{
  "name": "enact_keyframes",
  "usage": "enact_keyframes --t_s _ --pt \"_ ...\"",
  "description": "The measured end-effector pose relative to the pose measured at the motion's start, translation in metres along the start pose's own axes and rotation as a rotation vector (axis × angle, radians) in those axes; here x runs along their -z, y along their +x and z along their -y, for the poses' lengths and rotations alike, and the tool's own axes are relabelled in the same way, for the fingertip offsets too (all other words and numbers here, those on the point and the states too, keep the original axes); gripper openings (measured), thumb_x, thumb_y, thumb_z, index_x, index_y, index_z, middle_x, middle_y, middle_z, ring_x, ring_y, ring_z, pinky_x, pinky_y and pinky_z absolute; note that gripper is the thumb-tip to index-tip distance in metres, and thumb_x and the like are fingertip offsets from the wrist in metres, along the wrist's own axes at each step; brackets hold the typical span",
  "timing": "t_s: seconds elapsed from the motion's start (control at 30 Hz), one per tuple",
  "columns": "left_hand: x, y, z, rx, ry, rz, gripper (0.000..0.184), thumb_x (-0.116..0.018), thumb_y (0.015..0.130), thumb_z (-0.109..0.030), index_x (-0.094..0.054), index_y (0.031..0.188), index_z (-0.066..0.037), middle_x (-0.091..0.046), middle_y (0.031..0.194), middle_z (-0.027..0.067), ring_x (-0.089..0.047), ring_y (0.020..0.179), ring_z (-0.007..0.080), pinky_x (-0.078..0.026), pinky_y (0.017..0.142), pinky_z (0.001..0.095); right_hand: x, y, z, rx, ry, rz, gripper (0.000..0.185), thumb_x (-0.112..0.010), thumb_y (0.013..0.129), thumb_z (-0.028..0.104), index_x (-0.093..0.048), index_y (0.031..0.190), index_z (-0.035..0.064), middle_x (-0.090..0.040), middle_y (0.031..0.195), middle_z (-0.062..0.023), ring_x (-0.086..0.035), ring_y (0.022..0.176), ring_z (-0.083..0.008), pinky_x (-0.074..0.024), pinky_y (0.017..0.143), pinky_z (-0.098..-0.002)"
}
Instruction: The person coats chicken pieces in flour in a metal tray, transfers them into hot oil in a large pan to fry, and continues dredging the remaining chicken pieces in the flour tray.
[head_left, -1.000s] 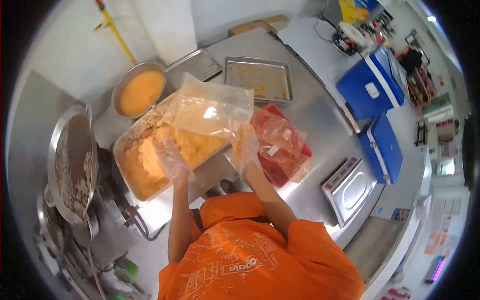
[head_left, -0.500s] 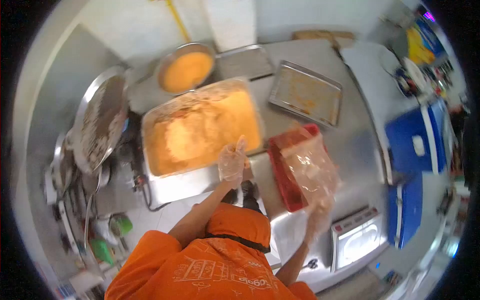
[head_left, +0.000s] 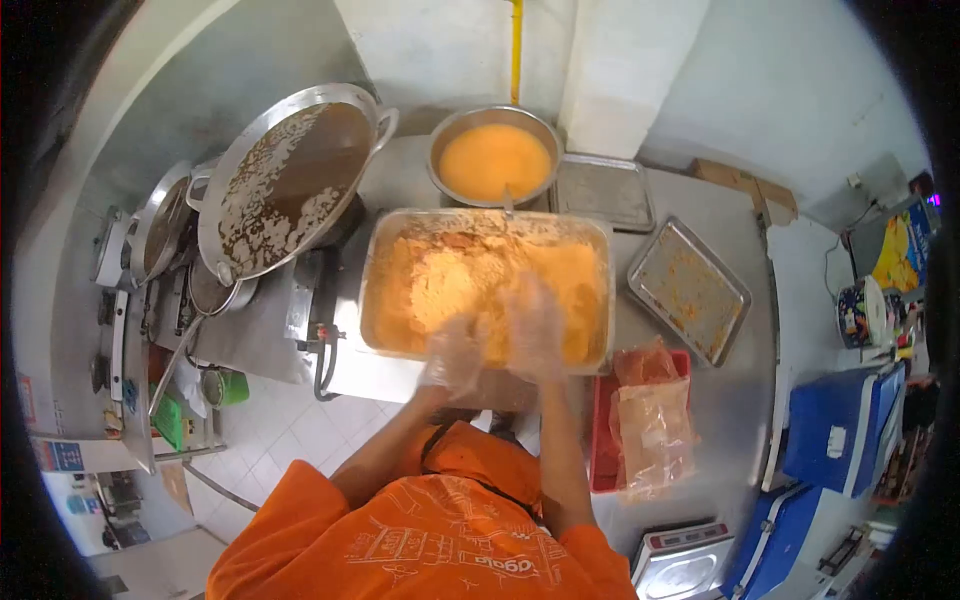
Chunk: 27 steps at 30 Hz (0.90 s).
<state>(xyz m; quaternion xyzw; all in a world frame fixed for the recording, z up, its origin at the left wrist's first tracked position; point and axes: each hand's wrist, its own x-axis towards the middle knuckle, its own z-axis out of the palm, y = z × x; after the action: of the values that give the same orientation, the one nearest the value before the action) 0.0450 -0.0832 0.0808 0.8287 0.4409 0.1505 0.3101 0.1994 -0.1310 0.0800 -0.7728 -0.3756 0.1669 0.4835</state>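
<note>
Both hands wear clear plastic gloves and are over the near side of a large metal tray [head_left: 612,300] of orange-yellow powder [head_left: 570,275]. My left hand [head_left: 455,355] is near the tray's front rim, its fingers blurred. Beside it, on the right, my right hand [head_left: 535,325] reaches a little further over the powder, also smeared by motion. Whether either holds anything cannot be made out. A paler heap [head_left: 443,288] lies left of the hands. Behind the tray stands a metal bowl of orange liquid [head_left: 495,163].
To the left is a big pan of dark oil [head_left: 295,180]. A red basket [head_left: 604,430] with plastic bags [head_left: 655,430] stands at the right, near a flat baking tray [head_left: 690,290], a scale [head_left: 685,565] and blue coolers [head_left: 830,430].
The plastic bag has gone from over the tray to the red basket, and my right hand has let it go. Both hands are now together over the powder. The view has turned left.
</note>
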Motion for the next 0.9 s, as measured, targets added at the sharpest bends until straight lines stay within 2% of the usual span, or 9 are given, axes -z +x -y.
enact_keyframes --t_s 0.03,0.23,0.33,0.47,0.6,0.7,0.77,0.83,0.9 --pt "0.009 0.012 0.025 -0.073 -0.124 -0.216 0.040 -0.066 0.095 -0.035 -0.066 0.110 0.002 -0.071 0.101 0.0248 -0.068 0.094 0.0410 -0.053 0.083 0.0476 -0.036 0.011 -0.010 0.144 -0.109 0.011 0.041 -0.063 0.093 0.029 -0.065 0.123 -0.0004 -0.060 0.133 -0.0252 -0.056 0.125 -0.0392 -0.0428 0.108 -0.0504" --pt "0.046 0.055 0.121 0.411 -0.013 -0.298 0.055 -0.058 0.096 -0.050 -0.066 0.112 0.003 -0.069 0.098 0.0299 -0.067 0.095 0.0475 -0.054 0.084 0.0496 -0.137 0.021 0.044 0.399 -0.699 0.275 0.052 -0.067 0.089 0.028 -0.060 0.133 0.0018 -0.052 0.143 -0.0254 -0.043 0.138 -0.0445 -0.0299 0.119 -0.0525" --pt "0.060 0.077 0.120 0.754 -0.101 0.000 0.066 -0.058 0.094 -0.057 -0.067 0.110 0.006 -0.067 0.110 0.0330 -0.067 0.098 0.0467 -0.053 0.087 0.0489 -0.168 -0.007 0.012 0.539 -0.606 0.381 0.052 -0.068 0.087 0.026 -0.060 0.133 0.0034 -0.055 0.139 -0.0221 -0.045 0.136 -0.0433 -0.0301 0.119 -0.0532" --pt "-0.072 0.045 0.265 0.276 -0.132 -0.051 0.079 -0.056 0.092 -0.064 -0.066 0.115 0.011 -0.064 0.120 0.0346 -0.064 0.111 0.0464 -0.049 0.096 0.0493 -0.157 -0.029 -0.090 0.672 -0.419 0.462 0.053 -0.071 0.085 0.023 -0.059 0.133 0.0043 -0.059 0.133 -0.0197 -0.049 0.132 -0.0409 -0.0329 0.117 -0.0544" --pt "-0.065 0.076 0.229 0.332 -0.135 0.144 0.067 -0.054 0.094 -0.054 -0.064 0.120 0.008 -0.064 0.120 0.0316 -0.064 0.109 0.0438 -0.051 0.095 0.0480 -0.103 0.014 -0.112 0.475 -0.440 0.014 0.057 -0.072 0.087 0.019 -0.052 0.137 0.0022 -0.059 0.132 -0.0202 -0.053 0.128 -0.0396 -0.0398 0.112 -0.0530" --pt "-0.062 0.100 0.212 0.331 -0.072 0.232 0.059 -0.053 0.096 -0.046 -0.063 0.123 0.005 -0.065 0.120 0.0293 -0.065 0.108 0.0418 -0.051 0.093 0.0470 -0.094 0.065 -0.117 -0.218 -0.640 0.095 0.054 -0.071 0.089 0.019 -0.051 0.137 0.0023 -0.060 0.134 -0.0186 -0.055 0.126 -0.0356 -0.0434 0.110 -0.0471" --pt "-0.061 0.108 0.205 0.322 -0.025 0.282 0.054 -0.053 0.097 -0.041 -0.062 0.125 0.004 -0.065 0.120 0.0278 -0.065 0.107 0.0404 -0.052 0.092 0.0463 -0.090 0.079 -0.210 -0.426 0.293 0.265 0.060 -0.071 0.092 0.025 -0.048 0.142 0.0023 -0.057 0.140 -0.0183 -0.053 0.130 -0.0334 -0.0420 0.111 -0.0442" --pt "-0.065 0.113 0.200 0.300 0.034 0.328 0.049 -0.052 0.098 -0.037 -0.061 0.127 0.002 -0.065 0.120 0.0263 -0.065 0.107 0.0391 -0.053 0.092 0.0456 -0.103 0.084 -0.267 -0.584 0.588 0.307 0.065 -0.065 0.096 0.036 -0.044 0.147 0.0019 -0.053 0.145 -0.0171 -0.051 0.132 -0.0321 -0.0390 0.113 -0.0426" --pt "-0.069 0.114 0.196 0.265 0.111 0.380 0.045 -0.051 0.100 -0.032 -0.060 0.129 0.001 -0.065 0.120 0.0248 -0.065 0.106 0.0378 -0.053 0.091 0.0450 -0.104 0.089 -0.247 -0.598 0.404 0.315 0.065 -0.064 0.096 0.037 -0.044 0.147 0.0020 -0.053 0.146 -0.0174 -0.050 0.133 -0.0322 -0.0386 0.113 -0.0423"
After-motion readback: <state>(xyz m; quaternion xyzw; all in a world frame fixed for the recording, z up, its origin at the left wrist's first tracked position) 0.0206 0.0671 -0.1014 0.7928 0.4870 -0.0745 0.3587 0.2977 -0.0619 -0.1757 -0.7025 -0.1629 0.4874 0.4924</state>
